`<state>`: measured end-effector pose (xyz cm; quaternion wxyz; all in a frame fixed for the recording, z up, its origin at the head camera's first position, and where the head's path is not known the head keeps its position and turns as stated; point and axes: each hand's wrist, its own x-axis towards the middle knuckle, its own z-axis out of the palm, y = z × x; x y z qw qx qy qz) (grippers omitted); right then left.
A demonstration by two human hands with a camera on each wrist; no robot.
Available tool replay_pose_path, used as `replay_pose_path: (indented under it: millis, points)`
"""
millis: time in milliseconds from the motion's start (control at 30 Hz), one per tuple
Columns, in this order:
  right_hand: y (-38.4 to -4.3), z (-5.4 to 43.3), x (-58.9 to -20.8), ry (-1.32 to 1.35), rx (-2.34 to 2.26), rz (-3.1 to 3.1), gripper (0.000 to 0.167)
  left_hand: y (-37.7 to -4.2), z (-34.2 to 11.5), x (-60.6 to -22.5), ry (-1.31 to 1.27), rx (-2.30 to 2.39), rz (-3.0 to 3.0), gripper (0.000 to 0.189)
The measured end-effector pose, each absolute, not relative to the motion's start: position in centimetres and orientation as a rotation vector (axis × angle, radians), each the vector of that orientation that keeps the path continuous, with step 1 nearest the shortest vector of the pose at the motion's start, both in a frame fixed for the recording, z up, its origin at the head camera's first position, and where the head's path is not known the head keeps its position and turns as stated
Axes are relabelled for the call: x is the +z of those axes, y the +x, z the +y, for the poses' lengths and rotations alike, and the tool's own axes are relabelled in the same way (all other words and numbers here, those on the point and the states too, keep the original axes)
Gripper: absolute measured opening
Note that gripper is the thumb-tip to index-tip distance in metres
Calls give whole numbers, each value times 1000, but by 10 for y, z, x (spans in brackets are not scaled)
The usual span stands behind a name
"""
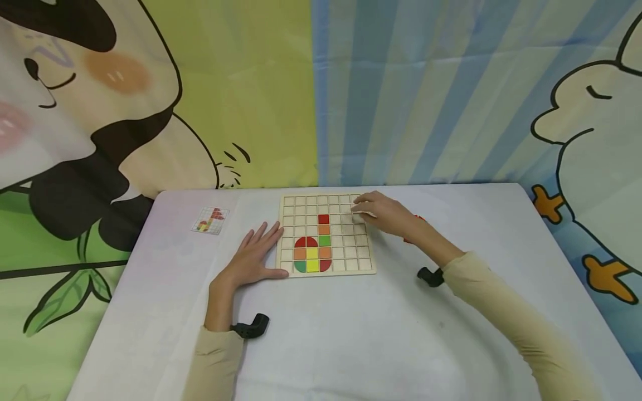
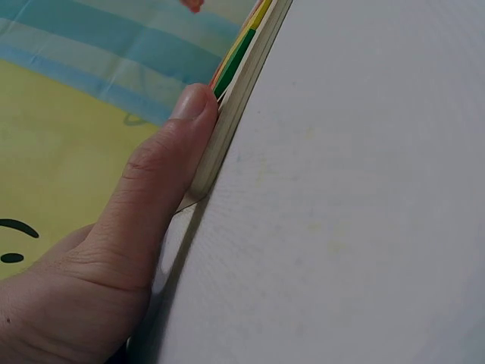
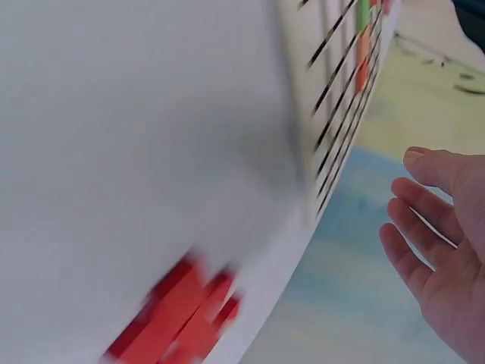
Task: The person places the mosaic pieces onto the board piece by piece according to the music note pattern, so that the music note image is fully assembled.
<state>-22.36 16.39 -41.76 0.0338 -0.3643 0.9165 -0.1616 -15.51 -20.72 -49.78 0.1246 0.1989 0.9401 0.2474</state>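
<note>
A square wooden grid board [image 1: 349,252] lies on the table, with coloured tiles set in its cells. A column of red [image 1: 323,219], orange and green squares stands above a rounded block of red, orange, yellow and green pieces. My left hand [image 1: 252,259] rests at the board's left side, fingers spread; its thumb touches the near-left corner, also seen close up in the left wrist view. Over the far right part of the board hovers my right hand [image 1: 385,214], fingers loosely bent. The right wrist view shows nothing held in it.
Several red pieces [image 3: 178,315] lie right of the board, mostly hidden behind the right forearm in the head view. A small pattern card [image 1: 210,220] lies to the left. Black devices [image 1: 252,327] sit on both wrists. Printed cloth hangs behind the white table [image 1: 351,334].
</note>
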Motion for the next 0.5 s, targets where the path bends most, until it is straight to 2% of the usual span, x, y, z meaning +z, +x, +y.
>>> replay_pose_path:
  millis: [233,500]
  points:
    - [-211,251,-431,-887,-416,2863,20,-155,-205,-495,583,736,2733,116]
    - [-191,278,-443,-965,-343,2893,20,-154,-204,-496,573,724,2739,115]
